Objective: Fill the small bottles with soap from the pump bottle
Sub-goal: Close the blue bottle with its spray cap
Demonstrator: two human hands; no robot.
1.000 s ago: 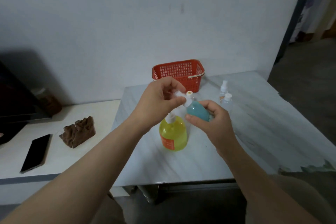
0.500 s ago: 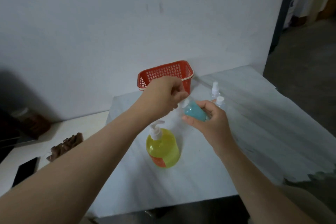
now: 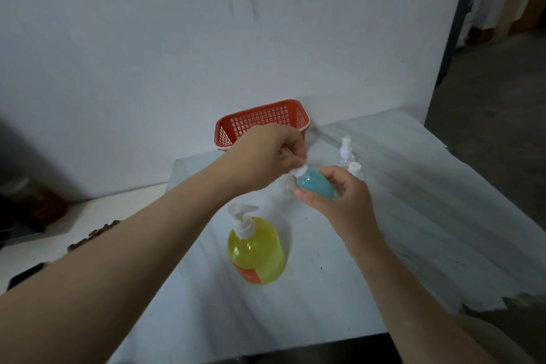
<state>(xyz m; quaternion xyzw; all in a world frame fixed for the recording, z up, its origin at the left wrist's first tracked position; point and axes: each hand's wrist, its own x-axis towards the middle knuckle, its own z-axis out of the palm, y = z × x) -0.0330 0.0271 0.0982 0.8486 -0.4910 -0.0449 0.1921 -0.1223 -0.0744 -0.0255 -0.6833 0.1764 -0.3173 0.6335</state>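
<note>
Since one second ago, the round white plastic cap (image 3: 300,171) has come down onto the neck of the small clear plastic bottle of blue soap (image 3: 314,186). The orange mouth that was open then is now covered.

Both hands are in the air above the far half of the white marbled table (image 3: 413,216), in front of the red plastic mesh basket (image 3: 260,121) at its far left corner. The left hand (image 3: 266,156) pinches the cap, its fingertips pressed together on it. The right hand (image 3: 342,204) grips the body of the blue bottle, with the fingers curled round it.

The long axis of this bottle is tilted. Its base sits in the right palm and its neck points up and to the left, toward the left hand, which is nearer to the cap. I judge the cap is being screwed on, so the turn must go around this tilted axis.

The round yellow pump bottle with white pump head (image 3: 257,251) stands upright near the middle of the table, apart from the hands. Two small clear bottles with white caps (image 3: 345,151) stand near the far edge, just behind the right hand.
</note>
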